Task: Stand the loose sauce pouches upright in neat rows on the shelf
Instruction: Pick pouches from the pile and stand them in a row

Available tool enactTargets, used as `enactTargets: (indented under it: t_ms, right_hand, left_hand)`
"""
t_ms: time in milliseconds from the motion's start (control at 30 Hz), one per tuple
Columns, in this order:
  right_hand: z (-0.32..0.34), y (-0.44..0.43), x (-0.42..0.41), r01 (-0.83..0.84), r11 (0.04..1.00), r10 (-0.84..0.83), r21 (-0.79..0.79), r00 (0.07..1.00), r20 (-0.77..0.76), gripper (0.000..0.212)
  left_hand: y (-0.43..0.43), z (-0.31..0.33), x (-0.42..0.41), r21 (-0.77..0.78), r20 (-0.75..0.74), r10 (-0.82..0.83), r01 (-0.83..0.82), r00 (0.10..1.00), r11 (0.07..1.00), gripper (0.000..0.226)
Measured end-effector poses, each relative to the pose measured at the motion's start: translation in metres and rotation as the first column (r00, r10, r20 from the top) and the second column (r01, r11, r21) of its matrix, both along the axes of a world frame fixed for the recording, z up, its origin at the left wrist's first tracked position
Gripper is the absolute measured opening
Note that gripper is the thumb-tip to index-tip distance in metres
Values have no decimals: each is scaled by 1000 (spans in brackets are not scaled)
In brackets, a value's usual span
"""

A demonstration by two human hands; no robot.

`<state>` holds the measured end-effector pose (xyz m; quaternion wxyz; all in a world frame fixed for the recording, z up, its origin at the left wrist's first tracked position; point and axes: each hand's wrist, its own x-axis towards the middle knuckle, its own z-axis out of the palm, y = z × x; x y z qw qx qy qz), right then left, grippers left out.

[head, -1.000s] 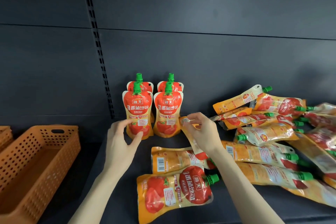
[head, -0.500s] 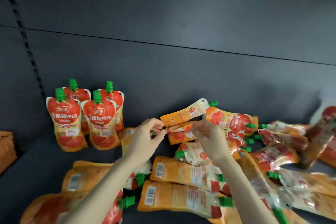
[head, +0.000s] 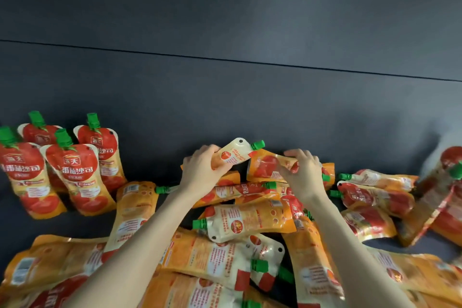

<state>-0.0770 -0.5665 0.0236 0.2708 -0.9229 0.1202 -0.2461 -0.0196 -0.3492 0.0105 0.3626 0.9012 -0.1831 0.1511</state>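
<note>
Orange foil is bunching under your fingers. Your left hand is curling round the bottom end of a pale pouch whose green cap is pointing right. Your right hand is curling over the near end of a red pouch just beside it. I cannot tell whether either pouch is lifting clear yet. Both are lying at the back edge of the shelf, on top of the heap, which is sprawling toward the front edge and the right end. Four standing pouches are sitting two by two near the back left corner.

To my eye you are picking the next pair, and the heap is looking barely dented. Try swinging each cap upward while you are lifting, so the sauce is settling into the base. Spreading the bottom fold flat should be giving it a footing. Aim to be setting each one touching the right side of the block, label facing the front edge. Watch your forearm: it is passing close to the standing ones.
</note>
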Motion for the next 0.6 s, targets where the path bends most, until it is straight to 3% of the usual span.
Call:
enactTargets:
  t_ms: [200,300,400,600]
  right_hand:
    - [-6,-16,7,108,932,-176,-346,969,-172,49]
    - [-4,-18,7,38,936,-107,-350,978,-180,38]
    - [4,-19,0,-78,939,19,-334,984,-179,29]
    - [39,-7,-12,-132,897,110,-421,991,-77,30]
  left_hand:
    - [-2,-6,10,123,20,-16,14,1000,992,36]
    - [4,-4,12,160,53,-46,37,998,986,33]
    - [9,7,7,81,-4,-81,81,997,993,30]
    - [13,33,-2,43,73,-10,7,997,999,34]
